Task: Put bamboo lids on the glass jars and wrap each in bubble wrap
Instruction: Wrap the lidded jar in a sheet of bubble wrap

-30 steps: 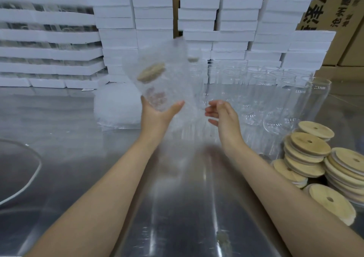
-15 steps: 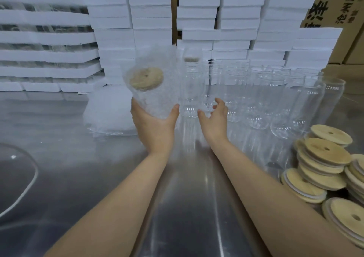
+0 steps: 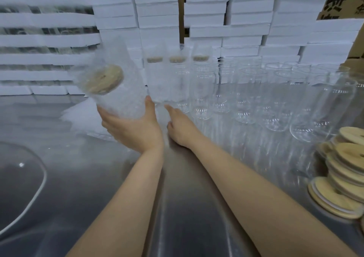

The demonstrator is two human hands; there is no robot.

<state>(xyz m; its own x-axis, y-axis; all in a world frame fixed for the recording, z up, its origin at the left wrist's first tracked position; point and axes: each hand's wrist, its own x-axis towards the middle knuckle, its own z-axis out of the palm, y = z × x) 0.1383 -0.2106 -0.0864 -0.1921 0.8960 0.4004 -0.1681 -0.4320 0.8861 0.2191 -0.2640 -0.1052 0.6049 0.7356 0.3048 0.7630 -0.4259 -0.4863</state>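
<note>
Bamboo-lidded wrapped jar [image 3: 110, 91]: tilted.
Left hand [image 3: 136, 130]: fingers and thumb grip jar's base.
Right hand [image 3: 183, 126]: fingers loose, empty.

My bamboo lids [image 3: 346, 170] are pale tan with white rims, glass jars [image 3: 246, 99] clear, bubble wrap [image 3: 118, 99] dimpled and see-through, foam boxes [image 3: 246, 26] white, tabletop [image 3: 187, 217] shiny grey, carton [image 3: 334, 6] brown with black characters.

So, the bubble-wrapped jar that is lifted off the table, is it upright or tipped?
Tipped. The lifted jar leans to the left, and its bamboo lid faces partly toward the camera instead of straight up.
</note>
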